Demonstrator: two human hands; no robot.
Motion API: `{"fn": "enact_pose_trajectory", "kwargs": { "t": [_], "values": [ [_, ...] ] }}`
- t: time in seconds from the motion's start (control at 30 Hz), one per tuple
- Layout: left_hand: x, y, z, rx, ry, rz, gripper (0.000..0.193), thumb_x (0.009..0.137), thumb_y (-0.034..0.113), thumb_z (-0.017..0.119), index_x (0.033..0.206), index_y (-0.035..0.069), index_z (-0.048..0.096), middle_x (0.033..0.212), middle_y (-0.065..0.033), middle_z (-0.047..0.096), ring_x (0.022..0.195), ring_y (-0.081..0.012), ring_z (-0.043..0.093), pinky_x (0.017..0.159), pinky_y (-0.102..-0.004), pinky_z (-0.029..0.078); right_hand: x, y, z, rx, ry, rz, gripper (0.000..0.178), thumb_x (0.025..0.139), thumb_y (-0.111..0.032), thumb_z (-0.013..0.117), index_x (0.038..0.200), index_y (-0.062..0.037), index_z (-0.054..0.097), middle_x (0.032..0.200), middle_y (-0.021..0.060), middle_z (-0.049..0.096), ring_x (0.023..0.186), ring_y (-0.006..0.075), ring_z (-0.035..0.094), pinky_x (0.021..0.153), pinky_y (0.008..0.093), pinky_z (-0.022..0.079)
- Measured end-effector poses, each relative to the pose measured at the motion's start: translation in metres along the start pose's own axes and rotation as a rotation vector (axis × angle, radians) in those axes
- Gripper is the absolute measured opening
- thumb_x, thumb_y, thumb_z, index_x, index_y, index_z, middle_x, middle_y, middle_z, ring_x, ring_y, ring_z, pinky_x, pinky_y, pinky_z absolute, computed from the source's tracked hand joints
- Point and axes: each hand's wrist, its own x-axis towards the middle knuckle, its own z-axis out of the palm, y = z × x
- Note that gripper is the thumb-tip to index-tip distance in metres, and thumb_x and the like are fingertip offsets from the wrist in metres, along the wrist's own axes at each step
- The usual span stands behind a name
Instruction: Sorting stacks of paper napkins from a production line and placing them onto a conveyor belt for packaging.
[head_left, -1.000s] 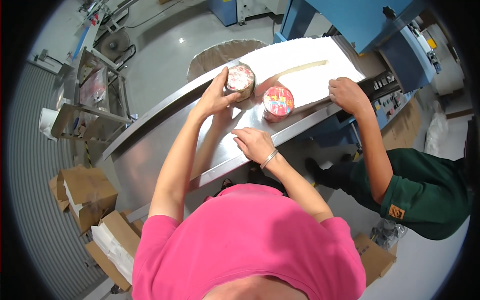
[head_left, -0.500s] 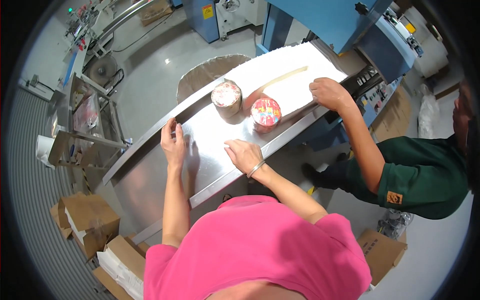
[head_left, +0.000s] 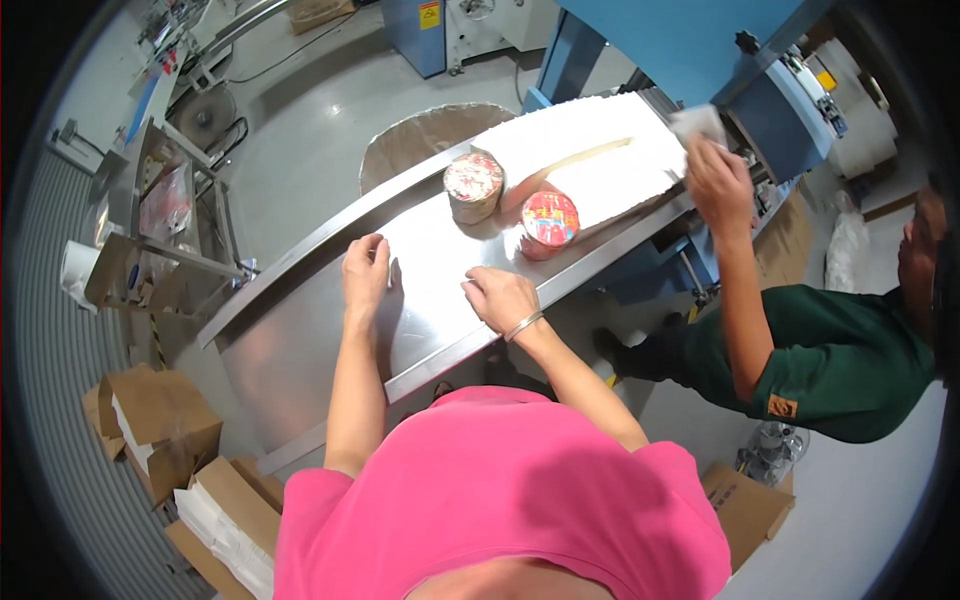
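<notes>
My left hand [head_left: 367,272] hovers over the bare part of a metal chute [head_left: 300,330], fingers loosely bent and apart, with nothing visible in them. My right hand [head_left: 503,300], with a bracelet at its wrist, is above the chute's near side. Its fingers are half curled, a gap shows by the thumb, and I see nothing held. Just beyond my hands stand two round stacks with printed tops: a pale, red-flecked stack [head_left: 473,187] at the far wall and a red stack [head_left: 550,224] nearer the right wall. Neither hand touches them.
Behind the stacks lies a long white ridged pile [head_left: 600,130] with a tan strip along it. A co-worker's hand [head_left: 720,185] at the right holds a blurred whitish piece [head_left: 697,124]. A blue machine [head_left: 680,50] overhangs the chute's far end; a lined bin [head_left: 410,145] stands beyond.
The co-worker's hand has risen off the white pile's end with a whitish piece. My left hand has come away from the chute's far rim. The view has shifted slightly.
</notes>
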Motion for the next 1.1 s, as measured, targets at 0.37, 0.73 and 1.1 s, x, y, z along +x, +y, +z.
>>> {"fn": "enact_pose_trajectory", "kwargs": {
  "t": [0.37, 0.73, 1.1],
  "values": [
    [0.002, 0.015, 0.013, -0.061, -0.061, 0.006, 0.024, 0.087, 0.019, 0.059, 0.099, 0.000, 0.065, 0.091, -0.0135, 0.067, 0.082, -0.0216, 0.064, 0.075, -0.0317, 0.049, 0.005, 0.010, 0.000, 0.012, 0.022, 0.006, 0.017, 0.083, -0.024, 0.060, 0.087, -0.0087, 0.065, 0.080, 0.0113, 0.066, 0.072, 0.0306, 0.064, 0.064, 0.0408, 0.051],
    [0.005, -0.002, 0.018, -0.079, -0.117, -0.028, 0.024, 0.088, 0.018, 0.059, 0.102, 0.000, 0.065, 0.094, -0.0146, 0.067, 0.086, -0.0211, 0.064, 0.078, -0.0317, 0.049, 0.002, 0.011, 0.006, -0.011, 0.002, 0.002, 0.017, 0.083, -0.025, 0.061, 0.091, -0.0104, 0.066, 0.079, 0.0083, 0.065, 0.073, 0.0266, 0.064, 0.063, 0.0395, 0.051],
    [0.003, 0.000, 0.015, -0.123, -0.109, -0.016, 0.024, 0.088, 0.016, 0.058, 0.105, 0.000, 0.065, 0.094, -0.0139, 0.067, 0.087, -0.0203, 0.064, 0.078, -0.0311, 0.049, 0.004, 0.010, -0.004, 0.071, -0.023, -0.019, 0.019, 0.083, -0.025, 0.060, 0.095, -0.0104, 0.064, 0.082, 0.0095, 0.066, 0.075, 0.0284, 0.064, 0.064, 0.0411, 0.051]
  ]
}}
